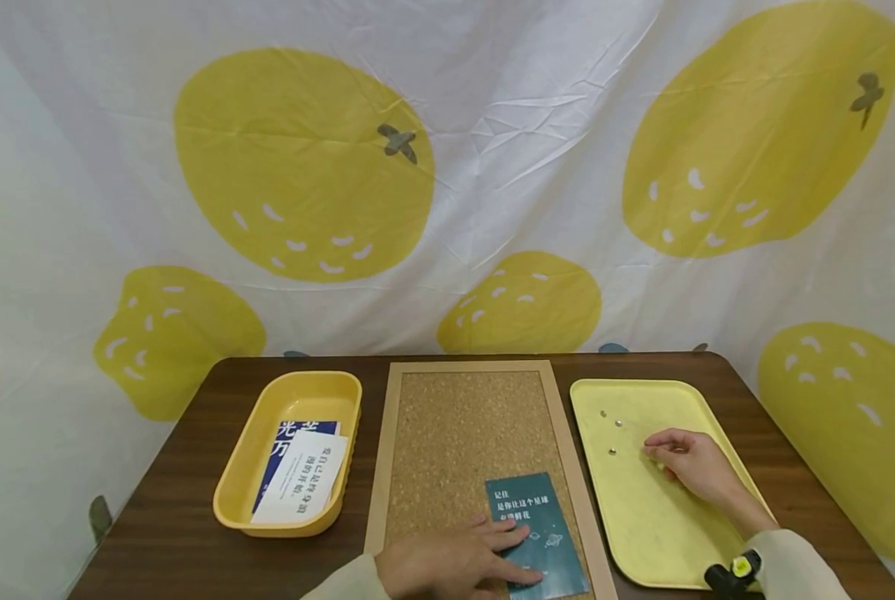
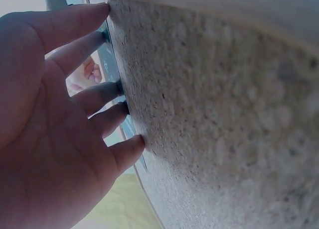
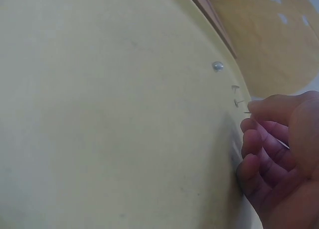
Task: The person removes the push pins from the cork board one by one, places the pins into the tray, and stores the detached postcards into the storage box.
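A dark teal card (image 1: 547,546) with white print lies on the lower right part of a framed cork board (image 1: 470,425). My left hand (image 1: 455,557) rests on it with fingers spread and fairly straight; in the left wrist view its fingertips (image 2: 117,89) touch the card and cork. Over the yellow tray (image 1: 665,533), my right hand (image 1: 691,467) pinches a thumbtack between thumb and forefinger; only the thin point (image 3: 247,112) shows in the right wrist view. Three silver thumbtacks (image 1: 612,452) lie on the tray left of that hand.
On the left stands a yellow plastic basket (image 1: 226,500) holding a white printed card (image 1: 305,479) over a blue one (image 1: 271,468). Everything sits on a dark wooden table (image 1: 170,508). Behind it hangs a white cloth with yellow lemons (image 1: 305,167).
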Motion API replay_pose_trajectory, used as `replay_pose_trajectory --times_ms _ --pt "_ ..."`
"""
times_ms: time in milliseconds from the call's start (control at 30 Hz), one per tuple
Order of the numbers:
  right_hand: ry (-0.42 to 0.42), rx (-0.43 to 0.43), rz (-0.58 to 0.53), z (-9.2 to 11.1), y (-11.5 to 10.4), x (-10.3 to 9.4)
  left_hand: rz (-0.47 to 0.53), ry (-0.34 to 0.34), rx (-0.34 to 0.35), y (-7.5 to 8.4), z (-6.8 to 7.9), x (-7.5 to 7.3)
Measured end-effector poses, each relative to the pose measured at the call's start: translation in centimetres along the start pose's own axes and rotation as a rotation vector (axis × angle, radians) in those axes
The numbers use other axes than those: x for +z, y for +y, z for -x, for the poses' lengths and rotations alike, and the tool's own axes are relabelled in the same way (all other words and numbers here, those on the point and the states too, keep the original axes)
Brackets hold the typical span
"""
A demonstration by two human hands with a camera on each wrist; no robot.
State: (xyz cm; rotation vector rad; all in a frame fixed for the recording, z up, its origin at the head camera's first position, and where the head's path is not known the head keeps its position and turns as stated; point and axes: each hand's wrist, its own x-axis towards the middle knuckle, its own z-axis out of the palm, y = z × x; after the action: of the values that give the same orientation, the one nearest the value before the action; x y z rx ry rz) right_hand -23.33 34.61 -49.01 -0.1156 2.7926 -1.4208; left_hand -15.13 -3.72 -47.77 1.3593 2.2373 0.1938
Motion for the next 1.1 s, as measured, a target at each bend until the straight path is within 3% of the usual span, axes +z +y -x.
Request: replay_pose_trajectory --times_ms 233,533,867,1100 --pt "0.005 -0.008 0.001 -0.1 0.2 0.1 0.019 0.005 0.011 0.5 0.5 -0.7" --pt "0.012 -0.018 0.008 0.0 0.0 0.1 0.020 0.014 0.011 -1.3 -0.7 1.2" --pt "0.004 -0.030 0.001 -0.2 -0.2 0.2 0.003 0.010 -0.014 1.1 0.9 -1.2" --pt "-0.005 -0.042 -0.002 -0.1 -1.3 0.6 -0.024 0.020 -0.014 1.4 1.0 -1.2"
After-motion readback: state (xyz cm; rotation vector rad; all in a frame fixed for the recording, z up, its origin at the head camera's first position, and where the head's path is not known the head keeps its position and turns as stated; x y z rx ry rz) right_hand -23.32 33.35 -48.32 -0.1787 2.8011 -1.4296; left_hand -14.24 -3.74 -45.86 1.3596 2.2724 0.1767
